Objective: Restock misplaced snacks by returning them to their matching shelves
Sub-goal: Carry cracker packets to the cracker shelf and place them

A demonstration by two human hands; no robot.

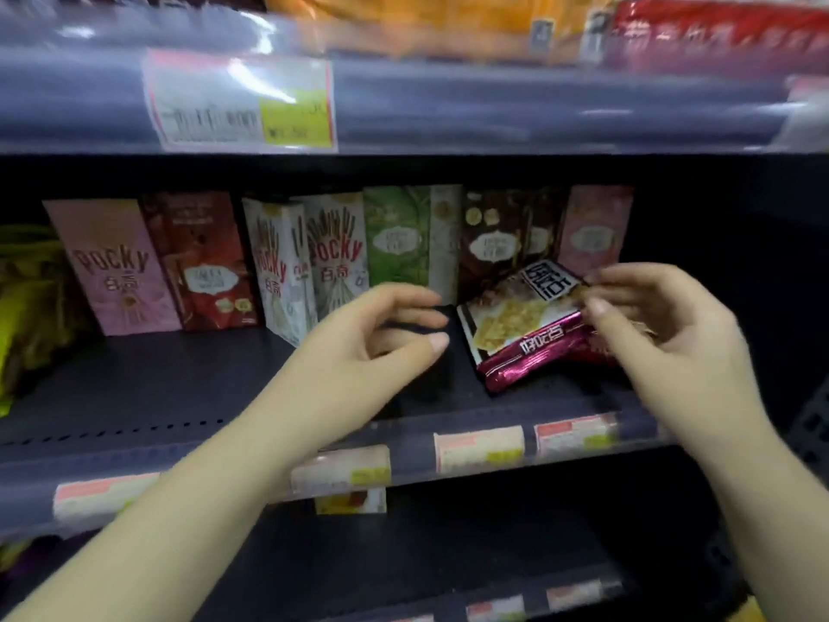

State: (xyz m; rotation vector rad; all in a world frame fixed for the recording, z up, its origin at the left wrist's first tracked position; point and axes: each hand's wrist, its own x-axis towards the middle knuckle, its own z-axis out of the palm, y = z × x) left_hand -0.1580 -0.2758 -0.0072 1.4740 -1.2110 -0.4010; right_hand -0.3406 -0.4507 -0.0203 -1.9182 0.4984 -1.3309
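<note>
A maroon cracker packet (525,334) lies tilted on the dark middle shelf (179,388), in front of the brown and pink boxes. My right hand (668,334) pinches the packet's upper right edge between thumb and fingers. My left hand (381,343) hovers just left of the packet with fingers loosely curved, holding nothing. A row of upright Pocky boxes (332,262) in pink, red, white, green and brown stands along the back of the shelf.
Yellow-green bags (27,298) sit at the shelf's far left. The upper shelf lip (493,110) with a price tag overhangs, with orange and red packs above. Price labels (480,448) line the front edge. A lower shelf shows below.
</note>
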